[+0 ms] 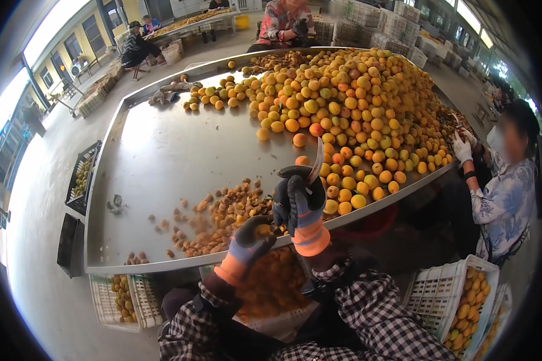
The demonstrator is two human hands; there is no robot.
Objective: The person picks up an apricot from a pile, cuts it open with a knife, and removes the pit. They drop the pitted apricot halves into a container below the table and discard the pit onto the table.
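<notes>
My left hand [252,243], in a dark glove with an orange cuff, is closed around a yellow-orange fruit [262,231] at the near edge of the metal table [180,138]. Just right of it, my right hand [301,201], gloved alike, grips a curved knife [317,159] whose blade points up. Brown pits [235,207] lie scattered on the table behind my left hand. A large heap of yellow and orange fruit [361,102] fills the far right side of the table. Below my hands, a container [271,286] holds orange pieces, blurred.
White crates of fruit stand at lower right [436,292] and lower left [141,301]. Black crates [81,177] sit left of the table. One person [506,186] works at the right edge, another [283,27] at the far side. Leaves [117,204] lie on the tabletop.
</notes>
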